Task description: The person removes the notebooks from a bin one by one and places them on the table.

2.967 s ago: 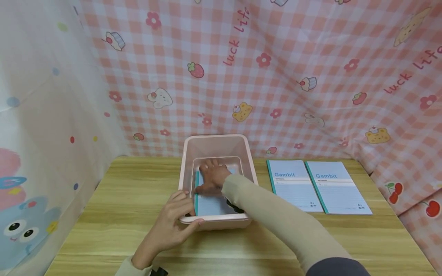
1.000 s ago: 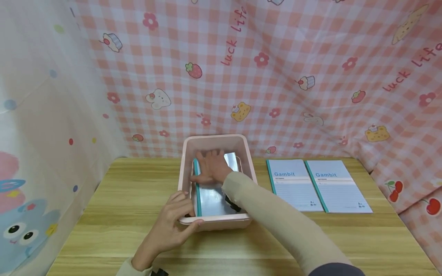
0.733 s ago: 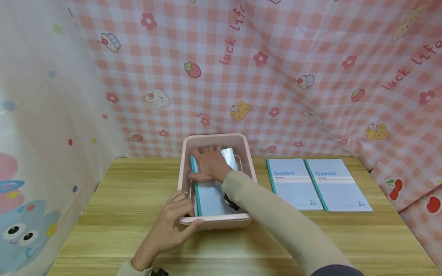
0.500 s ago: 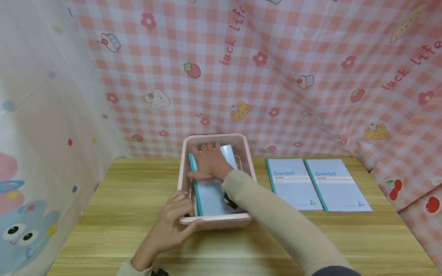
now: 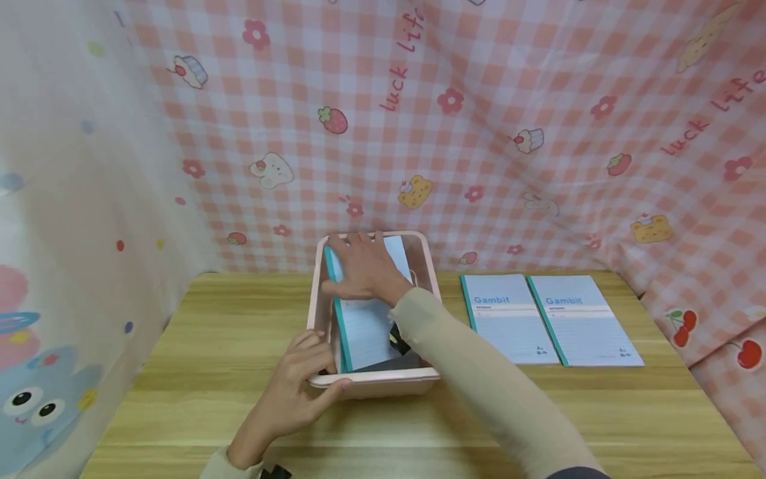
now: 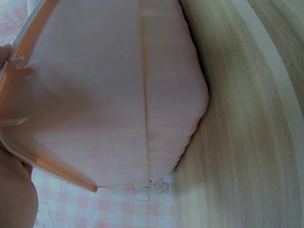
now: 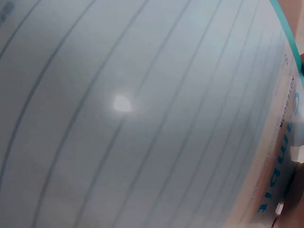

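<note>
A pale pink plastic storage bin (image 5: 383, 378) stands at the middle of the table's far side. My left hand (image 5: 293, 379) grips its near left corner, fingers inside the rim and thumb outside. My right hand (image 5: 364, 269) holds a light blue notebook (image 5: 372, 336) with a teal spine by its far part. That notebook slopes inside the bin, its far end up near the rim. Below its near edge shows a dark grey surface (image 5: 395, 363), too shaded to identify. In the right wrist view the ruled "Gambit" cover (image 7: 142, 118) fills most of the picture; the fingertips are largely hidden.
Two more Gambit notebooks, a nearer one (image 5: 509, 322) and one to its right (image 5: 586, 322), lie side by side right of the bin. A pink checked curtain (image 5: 383, 133) hangs behind the wood-grain table (image 5: 227, 332).
My right hand has moved away from me and upward, raising the notebook's far end from low in the bin to about rim height. My left hand has stayed on the corner.
</note>
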The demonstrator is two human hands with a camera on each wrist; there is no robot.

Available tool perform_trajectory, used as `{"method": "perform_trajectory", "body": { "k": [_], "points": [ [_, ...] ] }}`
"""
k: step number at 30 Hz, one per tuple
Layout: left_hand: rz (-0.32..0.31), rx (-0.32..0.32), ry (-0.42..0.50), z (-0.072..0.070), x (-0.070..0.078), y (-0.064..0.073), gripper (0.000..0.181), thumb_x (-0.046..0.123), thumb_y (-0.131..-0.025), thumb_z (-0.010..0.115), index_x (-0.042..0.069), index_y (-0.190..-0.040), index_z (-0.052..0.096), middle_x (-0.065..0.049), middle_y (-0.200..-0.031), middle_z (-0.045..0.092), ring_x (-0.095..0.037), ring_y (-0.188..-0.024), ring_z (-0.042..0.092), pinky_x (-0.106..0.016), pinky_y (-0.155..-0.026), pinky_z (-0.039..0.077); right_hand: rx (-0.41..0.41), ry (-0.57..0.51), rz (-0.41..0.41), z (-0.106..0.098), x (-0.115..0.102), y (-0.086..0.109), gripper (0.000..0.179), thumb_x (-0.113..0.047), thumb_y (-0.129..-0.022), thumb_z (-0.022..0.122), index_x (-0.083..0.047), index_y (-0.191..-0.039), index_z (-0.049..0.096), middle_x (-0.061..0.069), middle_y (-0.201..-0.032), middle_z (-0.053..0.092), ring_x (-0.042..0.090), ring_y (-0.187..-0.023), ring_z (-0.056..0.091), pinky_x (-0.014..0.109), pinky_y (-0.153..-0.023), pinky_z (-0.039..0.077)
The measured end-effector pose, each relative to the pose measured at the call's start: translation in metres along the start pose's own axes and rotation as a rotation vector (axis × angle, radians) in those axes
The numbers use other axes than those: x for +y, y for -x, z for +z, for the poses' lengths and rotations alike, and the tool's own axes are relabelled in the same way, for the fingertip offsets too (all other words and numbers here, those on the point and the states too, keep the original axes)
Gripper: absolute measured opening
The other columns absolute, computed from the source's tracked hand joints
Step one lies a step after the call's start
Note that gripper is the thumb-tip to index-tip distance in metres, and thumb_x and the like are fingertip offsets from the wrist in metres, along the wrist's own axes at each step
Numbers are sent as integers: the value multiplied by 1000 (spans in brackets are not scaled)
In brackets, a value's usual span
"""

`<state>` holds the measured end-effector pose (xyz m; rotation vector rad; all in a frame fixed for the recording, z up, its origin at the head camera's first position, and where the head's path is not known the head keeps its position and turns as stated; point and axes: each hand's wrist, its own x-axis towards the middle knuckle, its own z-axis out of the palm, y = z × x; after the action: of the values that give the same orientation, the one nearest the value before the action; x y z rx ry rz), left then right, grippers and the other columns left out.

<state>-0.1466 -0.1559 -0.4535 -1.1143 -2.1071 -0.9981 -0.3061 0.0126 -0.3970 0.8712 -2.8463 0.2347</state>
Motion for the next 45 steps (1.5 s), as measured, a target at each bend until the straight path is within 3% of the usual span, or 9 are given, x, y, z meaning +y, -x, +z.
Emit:
{"method": "perform_trajectory", "body": {
  "k": [6, 13, 19, 26, 36, 40, 45],
  "points": [
    [-14, -11, 3, 2, 1, 0, 33, 22, -82, 82, 25, -73, 51, 17, -67, 46, -2, -77, 42, -30, -93, 37, 42, -27, -7, -13, 2, 2, 73, -60, -85, 52, -25, -148, 40, 10, -137, 53, 31, -125, 53, 63, -109, 29],
    [-20, -10, 2, 1, 1, 0, 33, 24, -85, 81, 25, -72, 50, 17, -67, 46, -3, -77, 43, -32, -97, 39, 124, -42, -29, -28, -5, 1, 70, -59, -84, 53, -25, -144, 45, 7, -130, 56, 28, -119, 51, 55, -101, 32],
    [-31, -13, 1, 0, 1, 1, 30, 24, -85, 80, 26, -74, 52, 18, -69, 50, -3, -79, 45, -32, -98, 39, 141, -30, -43, -42, -16, -2, 70, -65, -87, 56, -28, -145, 45, 5, -136, 56, 27, -126, 51, 53, -101, 34],
    [-42, -19, 13, 0, 1, 0, 28, 22, -85, 80, 25, -76, 53, 18, -72, 54, -6, -83, 49, -33, -101, 39, 193, -51, -77, -68, -24, 1, 72, -59, -84, 60, -25, -146, 45, 8, -145, 53, 31, -135, 47, 56, -107, 33],
    [-35, -18, 31, -1, 0, -1, 28, 25, -88, 78, 24, -75, 53, 17, -70, 51, -5, -80, 45, -29, -89, 35, 351, -88, -163, -110, -28, 16, 66, -53, -81, 63, -21, -138, 50, 5, -121, 59, 24, -109, 51, 47, -91, 33],
    [-10, 0, 32, -1, -2, -2, 31, 27, -90, 77, 22, -73, 52, 15, -67, 48, -5, -77, 42, -30, -89, 35, 391, -94, -169, -129, -24, 24, 66, -54, -81, 64, -20, -136, 51, 5, -118, 60, 23, -104, 51, 47, -94, 34],
    [-23, -14, 13, 0, -1, -2, 31, 30, -91, 75, 22, -72, 52, 15, -68, 50, -6, -77, 43, -31, -93, 37, 416, -112, -160, -146, -13, 38, 68, -56, -79, 63, -18, -136, 53, 5, -120, 61, 23, -108, 52, 48, -97, 33]
  ]
}}
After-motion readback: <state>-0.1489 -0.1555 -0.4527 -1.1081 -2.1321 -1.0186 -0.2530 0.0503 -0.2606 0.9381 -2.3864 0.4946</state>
